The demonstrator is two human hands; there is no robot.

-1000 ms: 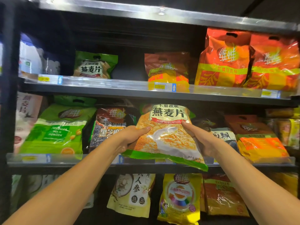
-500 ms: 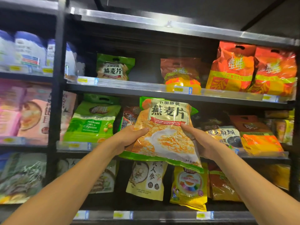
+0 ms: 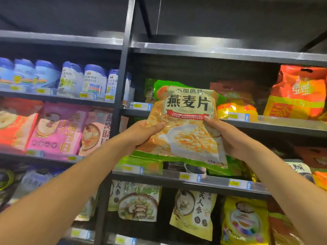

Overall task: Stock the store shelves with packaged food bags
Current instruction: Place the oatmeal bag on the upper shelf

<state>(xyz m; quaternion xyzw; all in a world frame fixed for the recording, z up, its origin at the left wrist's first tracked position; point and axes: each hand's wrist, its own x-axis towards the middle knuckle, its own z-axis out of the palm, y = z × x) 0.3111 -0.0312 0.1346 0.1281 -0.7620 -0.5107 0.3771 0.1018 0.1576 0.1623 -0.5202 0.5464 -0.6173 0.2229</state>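
Both hands, left and right, around one upright oatmeal bag

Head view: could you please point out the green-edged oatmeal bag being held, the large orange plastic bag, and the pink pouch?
green-edged oatmeal bag [image 3: 187,103], head view, its cream title label.
large orange plastic bag [image 3: 299,92], head view, its front centre.
pink pouch [image 3: 58,129], head view, its front panel.

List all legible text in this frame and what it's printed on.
"不加蔗糖": oat bag, top line.
"燕麦片": oat bag, large print.
"当归": pink bag, left bay.
"人参": cream bag, lower shelf.
"维维": orange bag, upper right, faint.
Too blurred to read: the oat bag's red band, the price tags, the blue-white bags.
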